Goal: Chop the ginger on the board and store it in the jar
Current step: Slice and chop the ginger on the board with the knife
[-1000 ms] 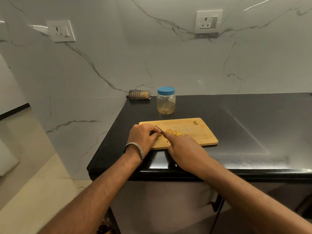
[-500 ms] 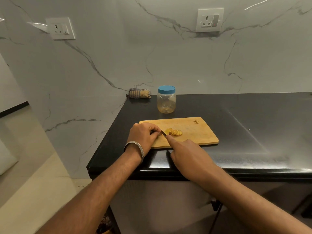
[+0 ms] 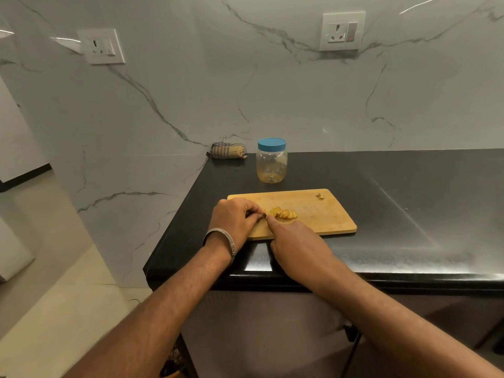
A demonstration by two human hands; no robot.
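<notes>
Matt wooden board, clear plastic jar, glossy black stone counter.

Grey-veined marble wall behind glossy black counter; two white sockets on wall; beige tiled floor at left; light glints off marble.

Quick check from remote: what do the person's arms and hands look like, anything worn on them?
Both forearms are bare, no sleeves in view and no gloves. The left hand has a plain silver metal bangle round its wrist, with small markings on the band that are too small to read. The right hand and its wrist show nothing worn.
</notes>
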